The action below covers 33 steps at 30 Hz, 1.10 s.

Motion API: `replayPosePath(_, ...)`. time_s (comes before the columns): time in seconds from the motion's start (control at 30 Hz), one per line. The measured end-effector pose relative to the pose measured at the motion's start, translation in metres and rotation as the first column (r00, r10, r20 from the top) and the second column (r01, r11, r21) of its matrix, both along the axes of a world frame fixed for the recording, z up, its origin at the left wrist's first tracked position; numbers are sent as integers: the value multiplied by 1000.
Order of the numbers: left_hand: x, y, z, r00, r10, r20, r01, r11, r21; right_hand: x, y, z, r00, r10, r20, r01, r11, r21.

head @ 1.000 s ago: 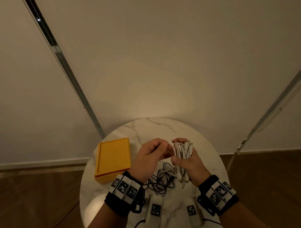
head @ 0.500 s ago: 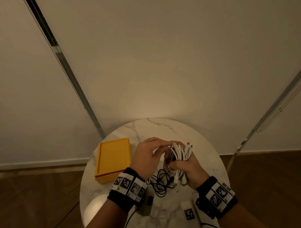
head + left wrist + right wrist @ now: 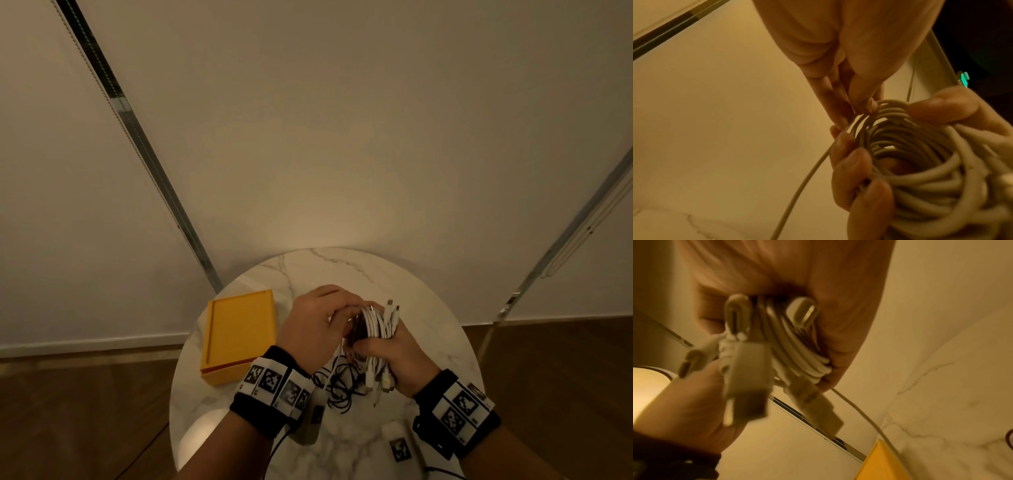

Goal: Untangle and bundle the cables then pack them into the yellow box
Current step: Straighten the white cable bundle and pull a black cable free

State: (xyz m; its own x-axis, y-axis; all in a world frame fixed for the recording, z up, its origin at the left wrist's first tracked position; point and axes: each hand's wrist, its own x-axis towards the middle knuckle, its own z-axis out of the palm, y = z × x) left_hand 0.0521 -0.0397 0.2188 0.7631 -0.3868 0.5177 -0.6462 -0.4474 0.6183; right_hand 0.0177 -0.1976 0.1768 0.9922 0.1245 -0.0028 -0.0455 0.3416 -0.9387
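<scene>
My right hand [image 3: 383, 346] grips a coiled bundle of white cables [image 3: 376, 325] above the round marble table [image 3: 394, 274]; plug ends stick out above and below the fist. In the left wrist view the coil [image 3: 920, 170] sits inside the curled right fingers. My left hand [image 3: 318, 322] pinches a loose white strand [image 3: 807, 175] at the top of the coil. Blurred white connectors [image 3: 746, 373] hang from the bundle in the right wrist view. A black cable tangle [image 3: 339, 383] lies on the table under the hands. The yellow box [image 3: 239, 334] lies shut at the table's left.
A white tagged device [image 3: 399, 445] lies near the table's front edge. A second tagged device [image 3: 315, 416] rests below my left wrist. Beyond the table rises a pale wall with a dark vertical track [image 3: 137, 144]. Wooden floor [image 3: 68, 411] surrounds the table.
My left hand has moved right onto the top of the white coil and now pinches a strand there. The right hand has kept its grip and shifted slightly.
</scene>
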Motion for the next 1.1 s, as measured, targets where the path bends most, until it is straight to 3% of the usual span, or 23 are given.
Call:
replayPosePath(0.13, 2, 2, -5, 1000, -11, -7, 11, 999, -38, 0, -1, -4, 1000, -25, -12, 25, 999, -35)
replayPosePath(0.3, 6, 2, -6, 993, -61, -102, 60, 998, -9, 0, -2, -5, 998, -48, -28, 45, 995, -92)
replayPosePath(0.5, 10, 0, -11, 957, -73, -279, 40, 992, -122, 1, -1, -8, 997, -76, 1, 75, 991, -114)
replayPosePath(0.7, 10, 0, -17, 949, -35, -314, -18, 986, -164, -2, 4, -7, 994, -84, -68, 84, 996, -10)
replayPosePath(0.8, 12, -1, -18, 951, -99, -293, 42, 980, -194, 0, 4, -4, 995, -59, -79, 63, 997, 52)
replayPosePath(0.9, 14, 0, -29, 955, -74, -287, 36, 990, -139, 1, 2, -2, 994, -8, -113, 27, 986, 167)
replayPosePath(1.0, 10, 5, -61, 844, -62, -533, -11, 991, -133, 4, 0, -1, 989, -27, -145, 64, 964, 258)
replayPosePath(1.1, -6, 3, -91, 602, -124, -789, 105, 992, -76, 9, -7, 0, 977, -127, -173, 175, 938, 300)
